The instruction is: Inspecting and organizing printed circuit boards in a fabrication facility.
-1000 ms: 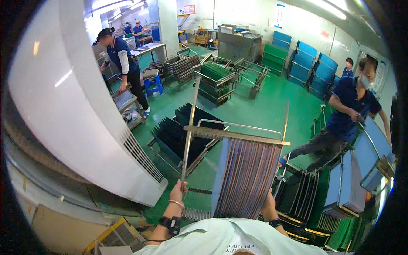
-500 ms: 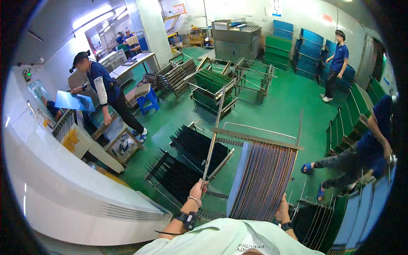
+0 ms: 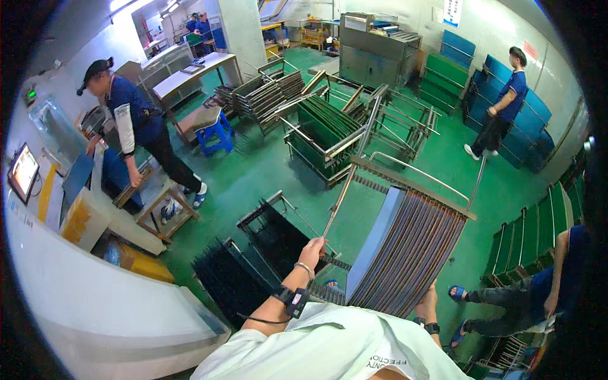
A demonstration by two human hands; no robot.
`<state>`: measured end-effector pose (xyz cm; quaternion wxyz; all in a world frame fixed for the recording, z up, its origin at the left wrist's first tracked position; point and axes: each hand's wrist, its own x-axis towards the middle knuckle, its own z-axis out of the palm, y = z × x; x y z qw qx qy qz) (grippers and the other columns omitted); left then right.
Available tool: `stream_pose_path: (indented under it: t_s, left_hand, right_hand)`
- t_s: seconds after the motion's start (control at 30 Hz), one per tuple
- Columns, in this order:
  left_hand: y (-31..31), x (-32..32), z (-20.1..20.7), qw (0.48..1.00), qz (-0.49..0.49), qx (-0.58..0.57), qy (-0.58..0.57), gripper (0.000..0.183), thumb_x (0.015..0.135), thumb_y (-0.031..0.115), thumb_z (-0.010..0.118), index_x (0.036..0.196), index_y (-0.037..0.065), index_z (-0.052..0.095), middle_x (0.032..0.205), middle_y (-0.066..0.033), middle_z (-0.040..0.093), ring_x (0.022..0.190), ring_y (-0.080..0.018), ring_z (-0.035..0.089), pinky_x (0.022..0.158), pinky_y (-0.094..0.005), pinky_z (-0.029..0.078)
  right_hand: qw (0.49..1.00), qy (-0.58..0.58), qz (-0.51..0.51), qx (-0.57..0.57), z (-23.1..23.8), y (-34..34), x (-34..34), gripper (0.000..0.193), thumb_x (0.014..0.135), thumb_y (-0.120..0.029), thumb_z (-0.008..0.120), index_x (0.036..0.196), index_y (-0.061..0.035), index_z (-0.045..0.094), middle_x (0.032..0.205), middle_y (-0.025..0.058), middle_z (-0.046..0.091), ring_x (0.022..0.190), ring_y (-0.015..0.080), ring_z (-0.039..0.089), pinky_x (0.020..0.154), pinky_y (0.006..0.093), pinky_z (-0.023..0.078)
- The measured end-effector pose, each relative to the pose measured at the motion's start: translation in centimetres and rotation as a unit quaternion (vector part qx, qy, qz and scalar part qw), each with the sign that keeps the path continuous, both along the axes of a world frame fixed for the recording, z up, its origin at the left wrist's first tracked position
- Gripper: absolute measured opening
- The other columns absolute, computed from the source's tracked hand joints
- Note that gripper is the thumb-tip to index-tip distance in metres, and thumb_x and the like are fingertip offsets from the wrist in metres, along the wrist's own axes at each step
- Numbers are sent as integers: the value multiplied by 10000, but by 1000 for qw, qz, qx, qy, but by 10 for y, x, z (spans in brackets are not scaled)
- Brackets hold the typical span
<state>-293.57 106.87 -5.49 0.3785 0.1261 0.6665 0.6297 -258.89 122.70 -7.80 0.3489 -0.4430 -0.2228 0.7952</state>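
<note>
A metal rack (image 3: 418,190) with slotted bars stands in front of me, tilted to the right. Many thin panels (image 3: 411,253) with brownish edges are packed side by side in it, and a pale blue face (image 3: 373,244) shows on the leftmost one. My left hand (image 3: 312,253) is closed around the rack's long left rod. At the near right corner of the panels is my right hand (image 3: 427,304); its fingers are mostly hidden by the stack, so its grip cannot be made out.
Racks of dark panels (image 3: 272,237) stand on the floor to my left. Ahead are a rack of green panels (image 3: 323,130) and a bare frame (image 3: 402,126). A white machine (image 3: 114,304) curves along the left. Co-workers stand at left (image 3: 139,120), far right (image 3: 506,95) and near right (image 3: 538,291).
The view has turned, and the rack with its panels now leans more to the right. The co-worker at left has lowered a blue panel toward the machine there.
</note>
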Motion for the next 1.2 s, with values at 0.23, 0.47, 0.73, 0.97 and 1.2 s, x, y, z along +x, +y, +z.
stream_pose_path:
  t_s: [0.23,0.47,0.73,0.97,1.2]
  left_hand:
    - [143,-58,-13,999,-48,-17,-10,286,911,316,500,982,56,596,720,5,539,672,-95,483,663,-235,398]
    - [280,-85,-81,999,8,-39,-32,239,868,306,563,929,77,596,666,27,513,621,-73,465,586,-217,374]
    - [454,-145,-216,986,61,-138,-72,189,833,265,597,821,76,600,617,34,491,548,-66,440,514,-211,349]
    - [516,-197,-359,963,-3,-267,-36,177,840,237,588,798,67,613,635,30,506,540,-68,444,498,-214,361]
    - [565,-250,-466,979,-10,-204,9,254,847,314,572,764,75,554,624,50,446,561,-74,394,520,-240,320]
  right_hand:
    - [996,-2,-83,-40,-48,130,-36,526,921,-460,415,1184,-16,512,1212,94,532,1046,259,517,935,389,392]
    - [995,-11,-69,-73,-81,269,-73,465,932,-437,397,1157,-55,540,1171,92,565,1029,247,539,915,402,424]
    - [980,-10,-71,-185,-205,428,-136,563,939,-450,342,1303,-24,398,1335,127,421,1194,325,407,1011,500,295]
    - [935,-54,-157,-313,-334,461,-179,476,962,-375,330,1214,2,474,1260,131,496,1100,291,497,990,421,360]
    - [942,-50,-157,-293,-450,480,-238,491,968,-374,290,1259,-8,436,1305,149,453,1151,302,461,1012,440,332]
